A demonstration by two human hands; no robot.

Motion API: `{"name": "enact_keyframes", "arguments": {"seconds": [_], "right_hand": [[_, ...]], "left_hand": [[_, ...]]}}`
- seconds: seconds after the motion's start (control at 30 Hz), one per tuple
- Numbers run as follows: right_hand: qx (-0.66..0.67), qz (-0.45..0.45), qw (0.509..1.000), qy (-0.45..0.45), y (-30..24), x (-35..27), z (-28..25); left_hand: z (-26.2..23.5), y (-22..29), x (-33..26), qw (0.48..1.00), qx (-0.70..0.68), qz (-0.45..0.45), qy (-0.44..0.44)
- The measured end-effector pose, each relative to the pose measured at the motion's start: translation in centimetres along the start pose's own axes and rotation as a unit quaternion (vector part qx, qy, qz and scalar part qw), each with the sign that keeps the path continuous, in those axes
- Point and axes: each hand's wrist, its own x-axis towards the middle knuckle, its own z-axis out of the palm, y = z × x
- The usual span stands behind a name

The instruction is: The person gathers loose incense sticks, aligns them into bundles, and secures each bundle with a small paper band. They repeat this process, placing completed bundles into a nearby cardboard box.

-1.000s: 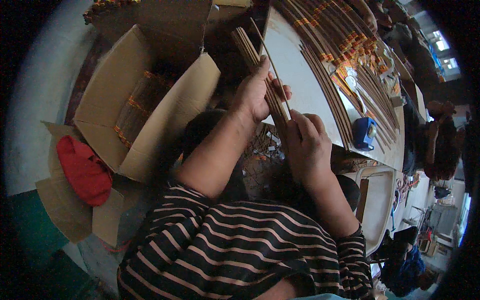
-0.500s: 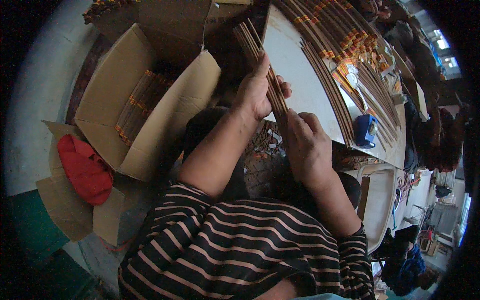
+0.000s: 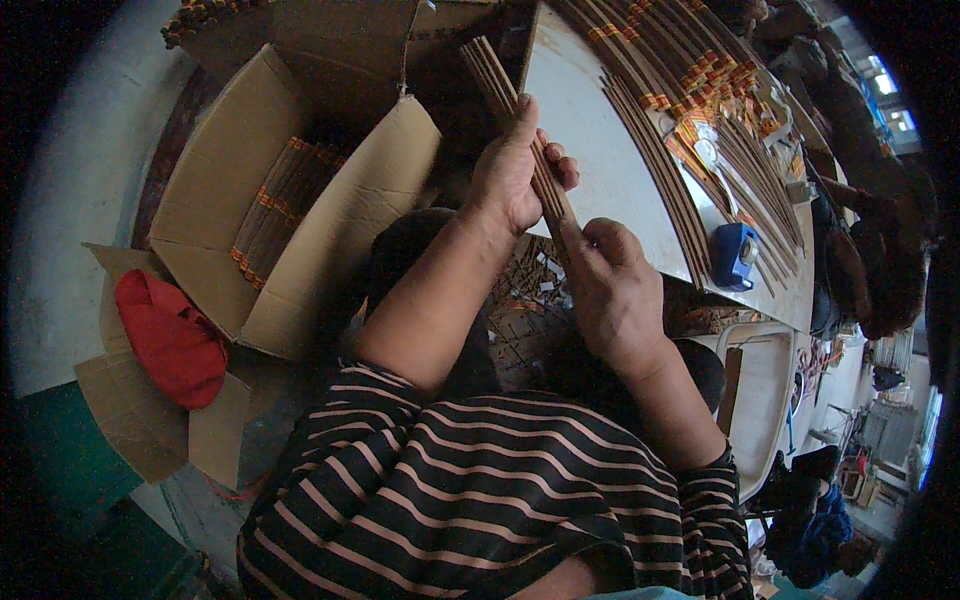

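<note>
A slim bundle of thin brown sticks [image 3: 490, 75] slants between both my hands, its far end pointing up and to the left. My left hand [image 3: 512, 180] is closed around its middle, thumb lying along the sticks and fingers curled round from the right. Lower down, my right hand [image 3: 618, 290] is closed at the near end, which its fingers mostly hide. On the white table [image 3: 575, 100] to the right lie a row of loose brown sticks [image 3: 650, 170] and several bundles [image 3: 690, 75] with red and yellow bands.
A blue tape dispenser [image 3: 735, 256] stands near the table's edge. To the left, an open cardboard box [image 3: 385, 215] contains banded bundles [image 3: 285, 210]. A red cloth [image 3: 170, 340] lies on its flap. Scraps litter the floor [image 3: 525, 340] below my hands. A pale plastic chair [image 3: 765, 400] is at right.
The far ends of the sticks, with one standing apart before, now lie closer together. My right hand has shifted very slightly; my left keeps its hold.
</note>
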Motion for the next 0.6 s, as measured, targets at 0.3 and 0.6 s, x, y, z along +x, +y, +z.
{"name": "enact_keyframes", "arguments": {"seconds": [0.3,0.6], "right_hand": [[-0.003,-0.006,1.0,-0.028,1.1,-0.6,0.7],[0.606,0.358,0.646,-0.294,1.7,-0.4,-0.1]], "left_hand": [[0.3,0.4,-0.5,0.998,0.058,0.026,-0.025],[0.6,1.5,-1.1,0.985,0.048,-0.004,-0.163]]}}
